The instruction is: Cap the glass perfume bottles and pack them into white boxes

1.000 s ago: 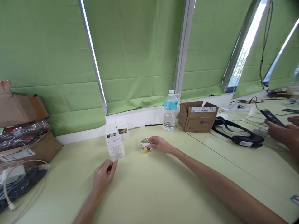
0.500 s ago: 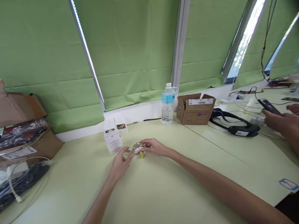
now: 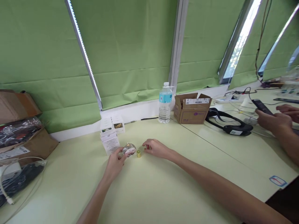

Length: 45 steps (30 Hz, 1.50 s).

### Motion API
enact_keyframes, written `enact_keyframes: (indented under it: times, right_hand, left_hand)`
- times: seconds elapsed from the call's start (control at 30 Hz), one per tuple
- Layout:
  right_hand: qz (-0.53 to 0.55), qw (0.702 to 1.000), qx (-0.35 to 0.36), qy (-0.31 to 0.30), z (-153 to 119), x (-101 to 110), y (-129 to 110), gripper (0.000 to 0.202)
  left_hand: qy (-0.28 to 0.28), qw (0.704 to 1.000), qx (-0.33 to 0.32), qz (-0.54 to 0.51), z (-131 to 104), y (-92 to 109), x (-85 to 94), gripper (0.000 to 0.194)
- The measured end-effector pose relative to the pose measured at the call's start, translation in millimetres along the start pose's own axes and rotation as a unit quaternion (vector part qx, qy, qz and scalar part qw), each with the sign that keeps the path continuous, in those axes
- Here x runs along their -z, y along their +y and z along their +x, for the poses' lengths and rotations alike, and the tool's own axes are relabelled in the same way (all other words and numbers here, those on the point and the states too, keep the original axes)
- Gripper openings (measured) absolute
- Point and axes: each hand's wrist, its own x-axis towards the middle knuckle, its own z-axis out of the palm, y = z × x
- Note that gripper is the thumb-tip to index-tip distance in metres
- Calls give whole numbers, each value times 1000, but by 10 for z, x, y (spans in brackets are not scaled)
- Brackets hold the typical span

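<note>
My left hand (image 3: 115,163) is closed around the left side of a round, clear glass perfume bottle (image 3: 129,150), with thumb and fingers on either side of it. The bottle has a gold sprayer on top and a pinkish label on its front. Just right of it, a small gold cap (image 3: 139,154) stands on the table, touched by neither hand. Beyond the cap is my right hand (image 3: 156,148), with its fingers bent and slightly apart and nothing seen in them. A white printed carton (image 3: 110,142) stands behind my left hand.
Behind the carton is another white box (image 3: 118,125). A water bottle (image 3: 164,104), a cardboard box (image 3: 193,110) and a black headset (image 3: 233,126) line the back. Bagged cables (image 3: 22,177) lie left. At right, another person's hand (image 3: 275,121) holds a dark phone (image 3: 263,106).
My left hand has taken hold of the perfume bottle, which has moved left, away from the cap. My right hand has let go of the bottle and is now apart from it.
</note>
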Motion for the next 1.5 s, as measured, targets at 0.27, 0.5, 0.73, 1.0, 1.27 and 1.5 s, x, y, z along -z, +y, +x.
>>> enact_keyframes:
  times: [0.27,0.5,0.73,1.0,1.27,1.5]
  right_hand:
    - [8,1000,15,16,25,-49,-48,14]
    - [117,989,16,89,301,67,-493,16]
    - [66,986,93,122,581,-18,-873,11]
    - [58,984,119,119,593,-60,-833,13]
    - [60,986,128,90,597,-110,-801,16]
    - [28,985,156,70,568,-42,-819,19]
  left_hand:
    - [10,998,9,-63,-76,-58,55,51]
    - [18,999,-10,-50,-91,-31,42,45]
    - [25,998,-15,-55,-103,17,44,42]
    - [32,998,-17,-47,-96,23,38,42]
    - [19,999,-11,-36,-106,41,70,44]
    - [34,999,-9,-27,-129,76,73,45]
